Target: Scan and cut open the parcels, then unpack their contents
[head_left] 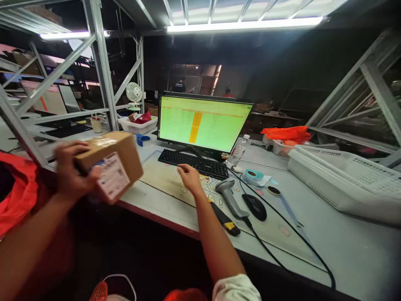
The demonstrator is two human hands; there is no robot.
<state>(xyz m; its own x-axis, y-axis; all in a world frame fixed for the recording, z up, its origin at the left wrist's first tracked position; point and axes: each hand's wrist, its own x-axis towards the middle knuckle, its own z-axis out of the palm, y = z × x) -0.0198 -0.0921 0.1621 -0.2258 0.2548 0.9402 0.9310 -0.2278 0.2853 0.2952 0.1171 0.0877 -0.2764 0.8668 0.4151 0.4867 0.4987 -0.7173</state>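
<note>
My left hand (pixel 73 167) is closed around the left end of a brown cardboard box (pixel 131 161), blurred by motion. Clear tape shines on the box's top, and a white printed label (pixel 113 175) is on the side towards me. The box is tilted, held above the desk's front left edge. My right hand (pixel 190 177) hovers over the desk mat (pixel 169 184), just in front of the black keyboard (pixel 194 162). Its fingers are curled in, with nothing visible in them. Right of that forearm lie a grey barcode scanner (pixel 232 198) and a yellow-and-black box cutter (pixel 224 219).
A lit monitor (pixel 203 123) stands behind the keyboard. To the right are a black mouse (pixel 254 206), cables, tape rolls (pixel 252 174), a water bottle (pixel 239 149) and a white basket (pixel 332 179). Metal rack posts (pixel 102 62) rise at left, near a small fan (pixel 133 93).
</note>
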